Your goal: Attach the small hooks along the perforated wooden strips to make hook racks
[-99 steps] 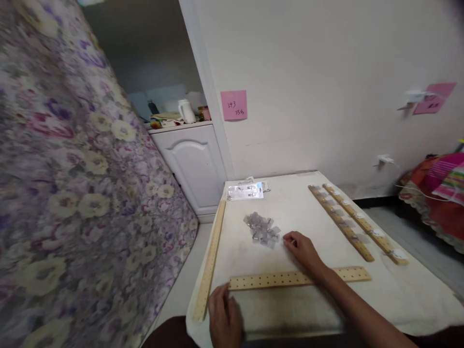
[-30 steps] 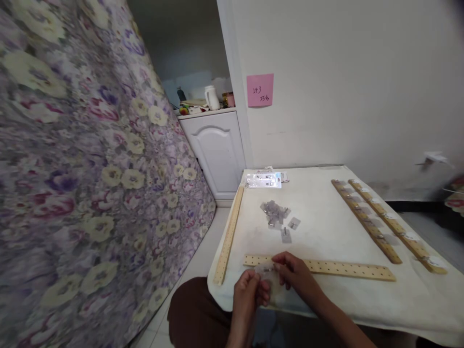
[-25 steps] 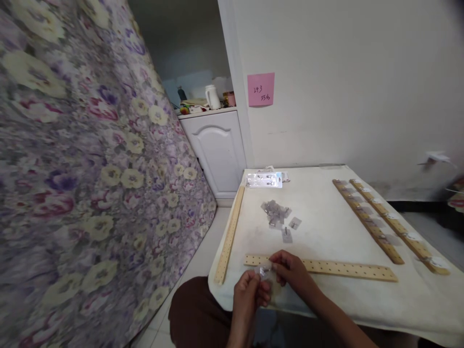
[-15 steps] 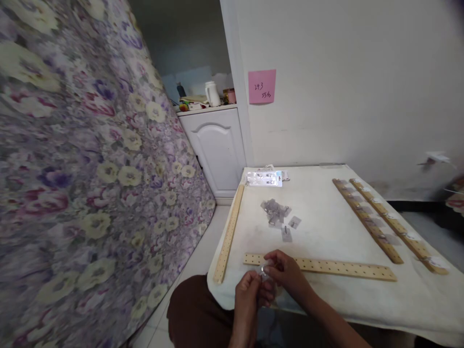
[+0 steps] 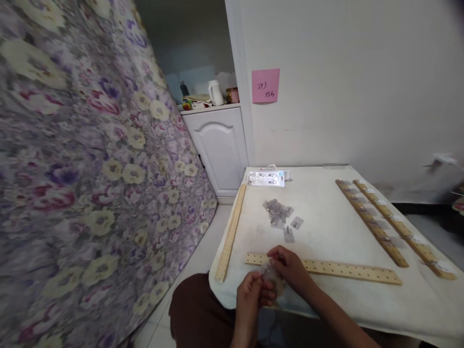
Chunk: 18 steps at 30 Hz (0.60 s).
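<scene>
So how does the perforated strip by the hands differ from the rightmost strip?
The near strip lies crosswise; the rightmost strip runs roughly front to back. The near strip shows bare holes along its visible parts; the rightmost strip carries a row of small pale pieces. The near strip looks paler, the rightmost strip browner. Both lie on the pale tabletop.

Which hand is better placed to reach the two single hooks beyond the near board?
Probably the right hand: it overlaps the near board in view, closer to the two single hooks. The left hand is by the table edge. Both hands are at the clear piece, so neither looks free.
</scene>
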### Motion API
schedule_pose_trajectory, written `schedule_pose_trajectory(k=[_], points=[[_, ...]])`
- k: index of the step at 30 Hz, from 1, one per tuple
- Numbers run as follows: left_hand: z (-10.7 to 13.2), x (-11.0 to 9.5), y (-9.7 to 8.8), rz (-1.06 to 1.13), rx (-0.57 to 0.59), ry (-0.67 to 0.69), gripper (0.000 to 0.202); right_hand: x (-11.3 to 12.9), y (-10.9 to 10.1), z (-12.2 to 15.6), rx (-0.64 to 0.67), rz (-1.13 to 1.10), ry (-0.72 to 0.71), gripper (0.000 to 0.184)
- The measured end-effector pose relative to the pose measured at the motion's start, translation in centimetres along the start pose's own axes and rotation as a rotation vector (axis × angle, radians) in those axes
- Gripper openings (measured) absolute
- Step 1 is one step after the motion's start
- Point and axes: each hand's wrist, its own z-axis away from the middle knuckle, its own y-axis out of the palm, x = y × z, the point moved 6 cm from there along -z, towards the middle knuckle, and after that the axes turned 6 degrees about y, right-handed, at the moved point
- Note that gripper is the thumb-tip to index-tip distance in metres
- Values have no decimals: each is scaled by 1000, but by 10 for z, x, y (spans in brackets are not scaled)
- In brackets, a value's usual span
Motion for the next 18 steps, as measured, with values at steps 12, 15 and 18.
schedule_pose_trajectory(k=[12,15,18], points=[[4,-52,-28,-805,-168,592,20,18,30,-59,97,357,-202,19],[0,-49,-30,-874,-187,660,20,15,37,-65,114,401,-201,20],[-6,-43,-33,-894,-196,670,20,10,39,-70,98,425,-209,21]])
